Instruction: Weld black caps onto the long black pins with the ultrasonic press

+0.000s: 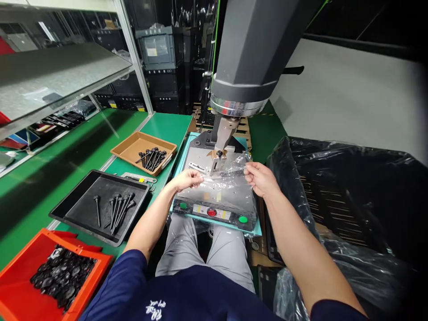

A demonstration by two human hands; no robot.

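Observation:
Both my hands reach over the base plate (200, 160) of a grey press machine (254, 53). My left hand (187, 179) is closed, pinching the left end of a clear plastic sheet (230, 187) that covers the plate. My right hand (259, 177) is closed on the same sheet at its right end, near a thin dark rod-like part (234, 171) lying under the press horn (223, 133). A small black part (219, 154) sits in the fixture below the horn.
A brown tray (133, 147) and a black tray (83, 205) on the green bench each hold several black long-stemmed parts. An orange bin (20, 276) holds black round pieces. A black crate lined with plastic (334, 191) stands at right. Red and green buttons (211, 212) front the machine.

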